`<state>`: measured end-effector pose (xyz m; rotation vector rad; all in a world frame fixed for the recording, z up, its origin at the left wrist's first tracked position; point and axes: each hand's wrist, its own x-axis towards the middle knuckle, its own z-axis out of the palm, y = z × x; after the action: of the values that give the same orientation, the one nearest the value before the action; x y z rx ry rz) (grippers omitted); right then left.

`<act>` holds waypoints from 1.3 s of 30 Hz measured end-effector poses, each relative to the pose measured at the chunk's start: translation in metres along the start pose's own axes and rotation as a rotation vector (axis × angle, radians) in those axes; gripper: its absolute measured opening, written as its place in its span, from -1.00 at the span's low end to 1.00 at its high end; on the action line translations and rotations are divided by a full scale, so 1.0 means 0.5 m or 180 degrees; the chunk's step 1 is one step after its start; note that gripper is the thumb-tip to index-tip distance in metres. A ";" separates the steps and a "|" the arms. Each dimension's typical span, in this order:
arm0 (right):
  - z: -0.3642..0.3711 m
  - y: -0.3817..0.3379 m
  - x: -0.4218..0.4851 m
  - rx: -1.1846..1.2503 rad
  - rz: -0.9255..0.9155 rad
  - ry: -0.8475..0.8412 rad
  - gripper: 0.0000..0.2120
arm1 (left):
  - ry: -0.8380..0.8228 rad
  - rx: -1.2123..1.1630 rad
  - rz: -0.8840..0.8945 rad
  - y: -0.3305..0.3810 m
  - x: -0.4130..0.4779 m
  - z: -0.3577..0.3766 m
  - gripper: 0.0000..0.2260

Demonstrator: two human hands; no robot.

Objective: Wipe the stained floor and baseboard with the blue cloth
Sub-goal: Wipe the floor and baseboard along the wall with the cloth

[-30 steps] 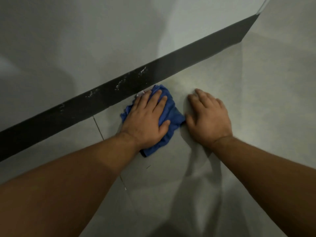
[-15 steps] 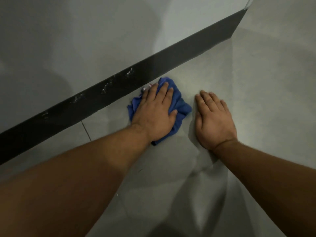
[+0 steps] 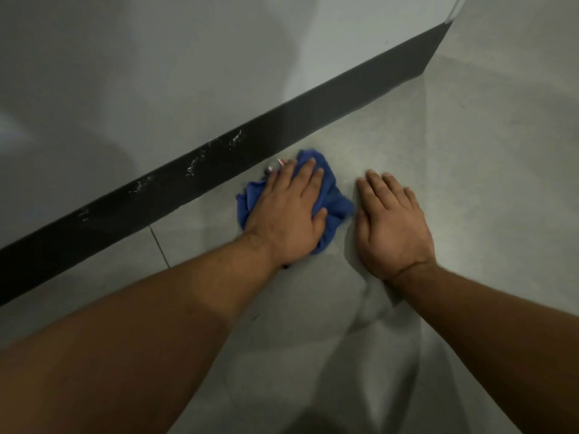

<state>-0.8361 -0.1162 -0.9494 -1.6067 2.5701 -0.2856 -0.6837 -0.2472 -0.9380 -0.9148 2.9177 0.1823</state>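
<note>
A crumpled blue cloth (image 3: 335, 202) lies on the grey tiled floor (image 3: 470, 183), just in front of the black baseboard (image 3: 219, 164). My left hand (image 3: 288, 214) presses flat on top of the cloth, fingers pointing toward the baseboard, covering most of it. A small white and red tag (image 3: 277, 165) pokes out by my fingertips. My right hand (image 3: 391, 223) rests palm down on the bare floor just right of the cloth, fingers apart, holding nothing. White smears (image 3: 194, 162) streak the baseboard to the left of the cloth.
A pale grey wall (image 3: 188, 73) rises above the baseboard. The baseboard ends at a wall corner (image 3: 445, 29) at the top right. A tile joint (image 3: 159, 247) runs across the floor left of my left forearm.
My left hand has stayed on the cloth near the baseboard with only a small shift. My right hand has straightened and lies flatter on the floor. The view has shifted a little.
</note>
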 end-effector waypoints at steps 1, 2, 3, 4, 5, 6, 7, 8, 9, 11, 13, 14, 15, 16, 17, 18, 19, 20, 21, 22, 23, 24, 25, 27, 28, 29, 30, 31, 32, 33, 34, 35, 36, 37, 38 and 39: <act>-0.002 0.001 0.000 0.0031 0.0000 -0.0001 -0.48 | -0.0016 -0.0061 0.0198 -0.003 -0.028 0.001 -0.37; -0.003 0.001 -0.001 0.0051 0.0004 -0.0004 -0.48 | -0.0065 -0.0124 0.0358 -0.014 -0.054 0.002 -0.37; -0.004 0.000 -0.002 0.0058 0.0002 -0.0011 -0.48 | -0.0150 -0.0148 0.0452 -0.032 -0.077 0.002 -0.38; -0.004 0.000 -0.003 0.0058 -0.0005 -0.0020 -0.48 | -0.0221 -0.0108 0.0482 -0.055 -0.093 0.000 -0.38; -0.005 -0.001 -0.004 0.0054 -0.0015 -0.0029 -0.47 | -0.0246 -0.0028 0.0453 -0.077 -0.102 -0.002 -0.39; -0.006 -0.002 -0.004 0.0051 -0.0033 -0.0038 -0.46 | -0.0230 0.0075 0.0382 -0.094 -0.104 -0.006 -0.39; -0.007 -0.003 -0.004 0.0045 -0.0053 -0.0049 -0.46 | -0.0202 0.0205 0.0283 -0.105 -0.099 -0.009 -0.39; -0.007 -0.003 -0.003 0.0037 -0.0072 -0.0059 -0.46 | -0.0169 0.0352 0.0165 -0.107 -0.089 -0.014 -0.38; -0.008 -0.003 -0.002 0.0032 -0.0081 -0.0059 -0.46 | -0.0132 0.0464 0.0028 -0.102 -0.078 -0.018 -0.38; -0.009 -0.005 -0.003 0.0039 -0.0077 -0.0020 -0.44 | -0.0069 0.0432 -0.0295 -0.080 -0.063 -0.021 -0.38; -0.012 -0.007 -0.005 0.0064 -0.0072 0.0007 -0.43 | -0.0119 0.0152 -0.0544 -0.058 -0.064 -0.016 -0.38; -0.012 -0.007 -0.005 0.0061 -0.0073 0.0009 -0.43 | -0.0167 -0.0040 -0.0592 -0.053 -0.069 -0.012 -0.36; -0.010 -0.007 -0.004 0.0063 -0.0076 0.0014 -0.43 | -0.0211 -0.0275 -0.0599 -0.053 -0.080 -0.011 -0.34; -0.008 -0.007 -0.003 0.0065 -0.0081 0.0012 -0.42 | -0.0223 -0.0546 -0.0586 -0.058 -0.094 -0.015 -0.32; -0.006 -0.007 -0.003 0.0053 -0.0081 -0.0004 -0.42 | -0.0183 -0.0809 -0.0576 -0.067 -0.113 -0.021 -0.31; -0.005 -0.007 -0.004 0.0016 -0.0069 -0.0022 -0.42 | -0.0090 -0.1006 -0.0587 -0.079 -0.135 -0.029 -0.31; -0.004 -0.008 -0.005 -0.0038 -0.0042 -0.0040 -0.43 | 0.0027 -0.1115 -0.0623 -0.093 -0.161 -0.035 -0.33; -0.006 -0.012 -0.005 -0.0093 -0.0002 -0.0057 -0.44 | 0.0137 -0.1162 -0.0675 -0.108 -0.191 -0.039 -0.35; -0.008 -0.020 -0.006 -0.0109 0.0053 -0.0075 -0.45 | 0.0219 -0.1174 -0.0738 -0.124 -0.224 -0.041 -0.38; -0.011 -0.036 -0.008 -0.0053 0.0051 -0.0040 -0.47 | 0.0261 -0.1164 -0.0814 -0.141 -0.259 -0.040 -0.41; -0.013 -0.063 -0.011 0.0091 -0.0071 0.0085 -0.51 | 0.0281 -0.1136 -0.0912 -0.157 -0.296 -0.038 -0.43; -0.015 -0.100 -0.014 0.0280 -0.0282 0.0274 -0.56 | 0.0302 -0.1096 -0.1034 -0.174 -0.332 -0.036 -0.46; -0.016 -0.144 -0.017 0.0445 -0.0499 0.0430 -0.60 | 0.0342 -0.1048 -0.1180 -0.190 -0.368 -0.033 -0.49; -0.009 -0.241 -0.020 0.0526 -0.0702 0.0400 -0.54 | 0.0456 -0.0967 -0.1514 -0.219 -0.437 -0.024 -0.53; -0.006 -0.286 -0.017 0.0455 -0.0637 0.0285 -0.45 | 0.0488 -0.0948 -0.1666 -0.231 -0.469 -0.018 -0.54; 0.000 -0.323 -0.011 0.0388 -0.0477 0.0153 -0.37 | 0.0485 -0.0942 -0.1773 -0.239 -0.495 -0.011 -0.53; 0.004 -0.351 -0.003 0.0322 -0.0272 -0.0001 -0.30 | 0.0462 -0.0934 -0.1813 -0.245 -0.516 -0.003 -0.52; 0.009 -0.372 0.004 0.0185 -0.0102 -0.0167 -0.26 | 0.0441 -0.0913 -0.1803 -0.249 -0.529 0.004 -0.51; 0.014 -0.386 0.011 0.0014 -0.0016 -0.0306 -0.28 | 0.0429 -0.0878 -0.1773 -0.251 -0.536 0.010 -0.50; 0.019 -0.394 0.016 -0.0069 0.0004 -0.0417 -0.34 | 0.0421 -0.0838 -0.1738 -0.252 -0.537 0.014 -0.49; 0.023 -0.396 0.021 0.0035 -0.0003 -0.0474 -0.44 | 0.0425 -0.0808 -0.1705 -0.254 -0.535 0.017 -0.48; 0.025 -0.396 0.026 0.0270 0.0000 -0.0496 -0.54 | 0.0440 -0.0795 -0.1678 -0.256 -0.533 0.019 -0.48; 0.025 -0.393 0.031 0.0543 0.0028 -0.0460 -0.62 | 0.0457 -0.0794 -0.1661 -0.258 -0.532 0.019 -0.47; 0.022 -0.389 0.035 0.0819 0.0116 -0.0370 -0.68 | 0.0468 -0.0799 -0.1650 -0.259 -0.532 0.019 -0.47; 0.018 -0.383 0.042 0.1113 0.0303 -0.0258 -0.73 | 0.0475 -0.0805 -0.1640 -0.260 -0.533 0.020 -0.46; 0.013 -0.378 0.051 0.1506 0.0581 -0.0123 -0.78 | 0.0485 -0.0802 -0.1631 -0.260 -0.534 0.021 -0.46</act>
<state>-0.6800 -0.2205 -0.9156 -1.1896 2.3569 -0.7666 -0.3901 -0.2009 -0.9306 -1.7438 2.7074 0.4654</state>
